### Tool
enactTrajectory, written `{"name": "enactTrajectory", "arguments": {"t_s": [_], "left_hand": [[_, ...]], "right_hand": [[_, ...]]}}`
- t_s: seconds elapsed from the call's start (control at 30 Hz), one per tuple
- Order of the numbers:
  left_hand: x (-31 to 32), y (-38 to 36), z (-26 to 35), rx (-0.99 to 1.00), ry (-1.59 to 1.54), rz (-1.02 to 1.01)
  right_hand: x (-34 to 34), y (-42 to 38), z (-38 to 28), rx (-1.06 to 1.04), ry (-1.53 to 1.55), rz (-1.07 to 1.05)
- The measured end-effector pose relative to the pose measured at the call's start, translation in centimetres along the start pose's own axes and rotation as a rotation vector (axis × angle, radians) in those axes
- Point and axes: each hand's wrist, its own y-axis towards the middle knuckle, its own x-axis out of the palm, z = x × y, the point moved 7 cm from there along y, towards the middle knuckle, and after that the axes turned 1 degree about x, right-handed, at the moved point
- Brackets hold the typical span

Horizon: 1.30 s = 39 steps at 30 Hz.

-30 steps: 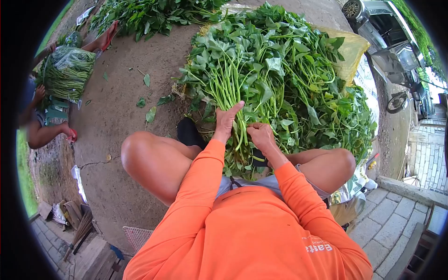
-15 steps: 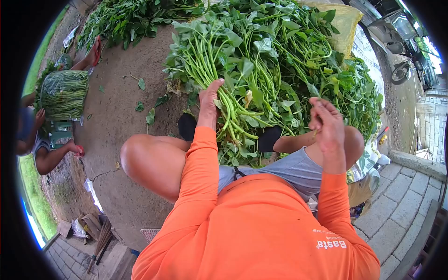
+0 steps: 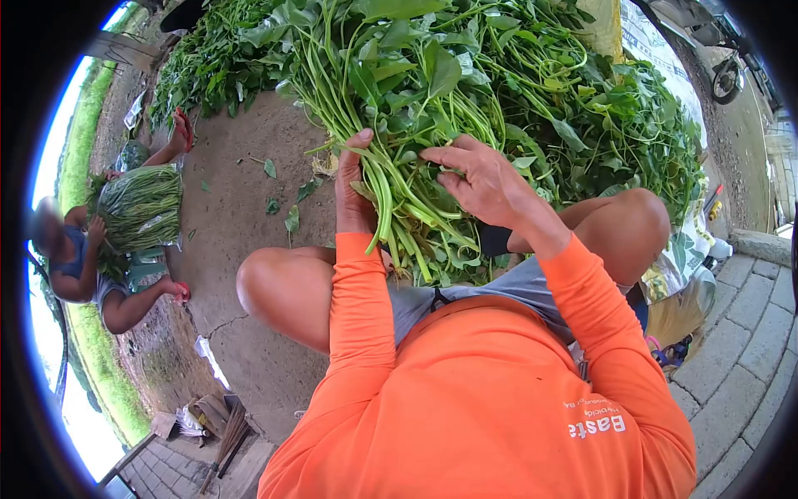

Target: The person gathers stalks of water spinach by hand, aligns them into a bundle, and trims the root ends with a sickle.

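My left hand (image 3: 351,185) is wrapped round the stems of a bunch of leafy greens (image 3: 384,179), thumb over the near side. Its long green stems point down toward my lap, with leaves fanning out above. My right hand (image 3: 495,187) reaches to the right side of the bunch, fingers stretched out and thumb apart, touching leaves and stems there. Nothing clearly sits in its grasp. Beyond both hands, a large heap of leafy greens (image 3: 598,125) spreads over the ground.
Another pile of greens (image 3: 220,66) lies at the upper left. On the far left, a person (image 3: 79,258) sits beside a plastic-wrapped bundle of stems (image 3: 141,208). A broom (image 3: 226,445) rests at lower left. A motorcycle wheel (image 3: 728,81) shows at upper right.
My right hand has moved left from the heap to the bunch, and its closed fingers have spread. The bunch in my left hand is raised slightly. The view has shifted.
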Motion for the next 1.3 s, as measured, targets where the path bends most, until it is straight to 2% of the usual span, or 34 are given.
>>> {"name": "enactTrajectory", "arguments": {"t_s": [0.1,0.2,0.23,0.33,0.37,0.47,0.5,0.57,0.6,0.63,0.7,0.73,0.77,0.83,0.87,0.9,0.93,1.0,1.07,1.1,1.2,1.23,1.3], "left_hand": [[0.5,-0.2,-0.4,-0.045,-0.073,-0.039],[-0.6,-0.1,-0.4,-0.025,-0.011,0.017],[-0.9,0.0,-0.4,-0.03,-0.007,0.028],[-1.9,0.8,-0.3,0.011,0.005,0.047],[-1.3,0.6,0.1,0.022,0.01,0.032],[-3.0,0.6,1.3,0.135,0.022,0.252],[-3.5,0.7,1.9,0.171,0.016,0.278],[-4.9,1.3,2.5,0.169,-0.009,0.294],[-5.8,1.8,2.6,0.137,-0.023,0.284],[-6.9,2.4,2.7,0.173,-0.046,0.301],[-7.1,2.3,2.5,0.199,0.036,0.322],[-6.9,2.4,2.5,0.224,0.072,0.326],[-6.4,2.3,2.4,0.299,0.133,0.343],[-5.4,2.1,1.5,0.231,0.166,0.292],[-4.3,2.7,0.2,0.188,0.174,0.248],[-3.4,2.9,-1.1,0.182,0.199,0.214],[-3.2,2.7,-1.5,0.188,0.234,0.193],[-3.0,2.4,-1.4,0.263,0.302,0.175],[-2.6,2.3,-1.3,0.384,0.362,0.165],[-2.6,2.6,-1.3,0.368,0.323,0.159],[-1.8,2.4,-1.7,0.327,0.297,0.171],[-3.3,3.0,-2.4,0.274,0.254,0.146],[-3.4,2.8,-1.9,0.338,0.32,0.175]], "right_hand": [[0.3,0.4,-0.7,-0.166,-0.264,0.073],[1.0,-0.9,0.8,0.299,0.155,-0.223],[0.6,-1.3,0.2,0.301,0.112,-0.226],[0.3,-3.3,-0.2,0.172,0.086,-0.113],[-0.4,-3.6,-1.1,0.197,-0.035,-0.119],[-2.0,-5.5,-0.7,0.235,0.011,0.07],[-3.3,-6.0,-0.1,0.288,0.014,0.07],[-8.9,-6.6,1.5,0.35,-0.052,0.268],[-12.7,-7.1,3.5,0.497,-0.225,0.323],[-16.3,-6.7,3.1,0.392,-0.794,0.402],[-18.7,-6.8,3.7,0.5,-1.152,0.471],[-19.5,-6.4,4.3,0.412,-0.976,0.517],[-17.5,-5.3,4.8,0.497,-0.561,0.424],[-9.1,-4.1,2.5,0.701,0.183,0.231],[-5.3,-3.0,1.6,0.483,0.114,0.049],[-2.3,-2.0,0.4,0.414,0.043,-0.134],[0.0,-1.7,0.4,0.329,-0.023,-0.042],[2.8,-1.3,1.0,0.336,-0.06,0.126],[4.1,-0.8,2.3,0.494,0.171,0.073],[4.8,-0.9,2.9,0.575,0.288,0.04],[5.1,-0.7,3.7,0.632,0.492,0.121],[5.4,-0.4,4.3,0.585,0.447,0.179],[5.3,0.1,4.6,0.467,0.242,0.22]]}}
